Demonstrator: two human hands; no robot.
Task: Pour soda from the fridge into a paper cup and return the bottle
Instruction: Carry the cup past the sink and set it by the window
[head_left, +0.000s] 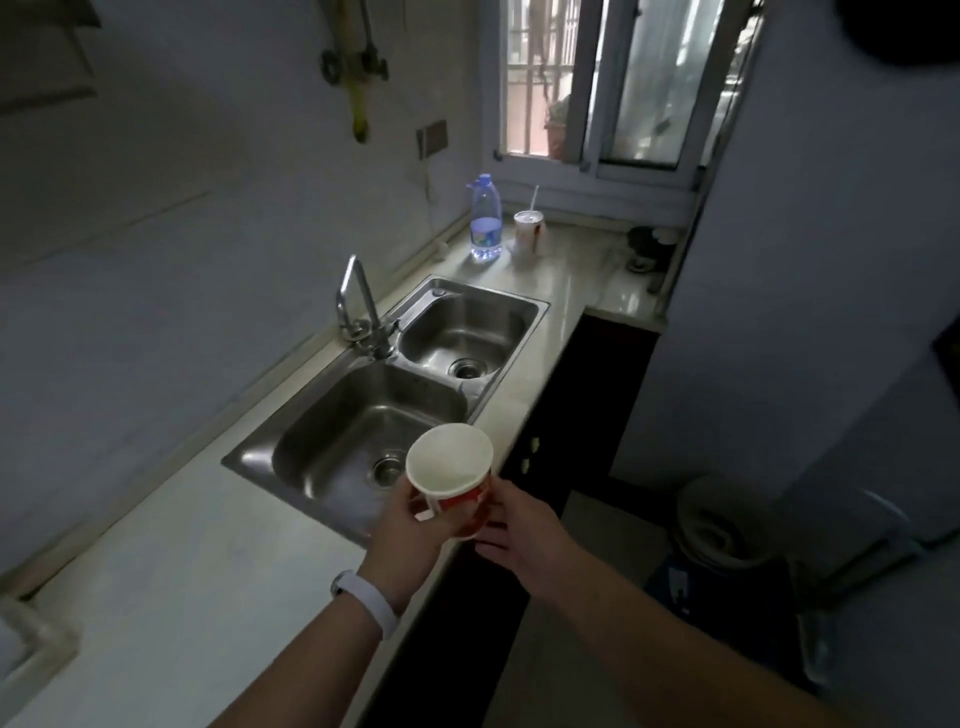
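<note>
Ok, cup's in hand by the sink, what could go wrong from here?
1. The paper cup is held over the counter edge; if the left hand or right hand slips, it could drop to the floor.
2. Squeezing could crush its thin wall.
3. No soda bottle in view; the one near the window looks like a water bottle.

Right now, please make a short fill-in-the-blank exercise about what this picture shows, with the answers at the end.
1. Both hands, the left hand and the right hand, hold a paper ____.
2. The steel sink has ____ basins.
3. The water bottle beside the window has a ____ cap.
4. The band on the left wrist is ____ in colour.

Missing words: cup; two; blue; white
</note>
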